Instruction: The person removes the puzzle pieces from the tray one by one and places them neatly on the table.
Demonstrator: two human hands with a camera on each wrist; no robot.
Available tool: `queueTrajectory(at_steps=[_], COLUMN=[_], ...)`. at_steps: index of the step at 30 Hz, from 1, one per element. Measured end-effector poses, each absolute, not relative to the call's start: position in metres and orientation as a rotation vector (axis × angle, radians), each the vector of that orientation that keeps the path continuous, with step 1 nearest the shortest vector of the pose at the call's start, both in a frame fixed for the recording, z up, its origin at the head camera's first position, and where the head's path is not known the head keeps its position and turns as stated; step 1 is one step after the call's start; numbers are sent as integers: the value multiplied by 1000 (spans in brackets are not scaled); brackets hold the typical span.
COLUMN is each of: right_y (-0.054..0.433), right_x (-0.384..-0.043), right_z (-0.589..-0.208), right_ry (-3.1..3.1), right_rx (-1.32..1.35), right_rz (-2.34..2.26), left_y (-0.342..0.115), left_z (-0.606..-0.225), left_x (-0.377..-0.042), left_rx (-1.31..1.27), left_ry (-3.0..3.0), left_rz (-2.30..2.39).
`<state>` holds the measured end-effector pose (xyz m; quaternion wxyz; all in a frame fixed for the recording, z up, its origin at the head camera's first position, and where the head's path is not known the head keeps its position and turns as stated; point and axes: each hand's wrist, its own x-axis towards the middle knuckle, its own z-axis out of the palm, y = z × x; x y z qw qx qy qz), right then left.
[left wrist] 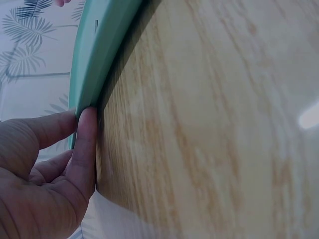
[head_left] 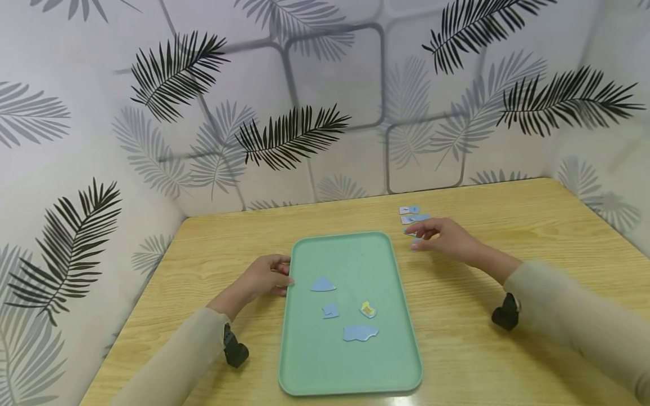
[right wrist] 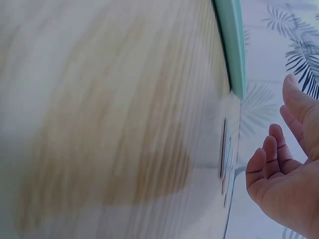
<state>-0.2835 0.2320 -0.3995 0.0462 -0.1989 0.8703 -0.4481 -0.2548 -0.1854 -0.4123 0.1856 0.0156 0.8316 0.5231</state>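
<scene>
My left hand [head_left: 265, 276] grips the left rim of a green tray [head_left: 350, 375], thumb on the rim and fingers at its outer side, as the left wrist view shows closely. Flat puzzle-like pieces lie in the tray: a blue-grey triangular piece [head_left: 322, 284], a small squarish piece [head_left: 330, 310], a wide wavy-edged piece [head_left: 360, 332] and a yellow-patterned piece [head_left: 368, 309]. Beyond the tray's right side, my right hand [head_left: 447, 239] hovers over small flat pieces [head_left: 416, 219] on the table. Its fingers are loosely bent with nothing between them in the right wrist view.
The wooden table [head_left: 487, 349] carries the tray and the loose pieces. A leaf-patterned wall covering [head_left: 350, 158] rises behind the table and along its sides. A dark wrist camera [head_left: 235, 349] sits on my left wrist, another camera [head_left: 505, 313] on my right.
</scene>
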Motion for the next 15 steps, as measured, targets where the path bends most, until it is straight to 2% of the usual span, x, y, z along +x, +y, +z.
queueTrajectory(at_steps=[15], right_y=[189], right_x=[-272], right_z=[-402], right_ry=[2565], right_rx=[-756], right_rz=[-1433], left_y=[-186], left_z=[-413], left_x=[-255], left_rx=[65], left_ry=[2329], left_rz=[1477])
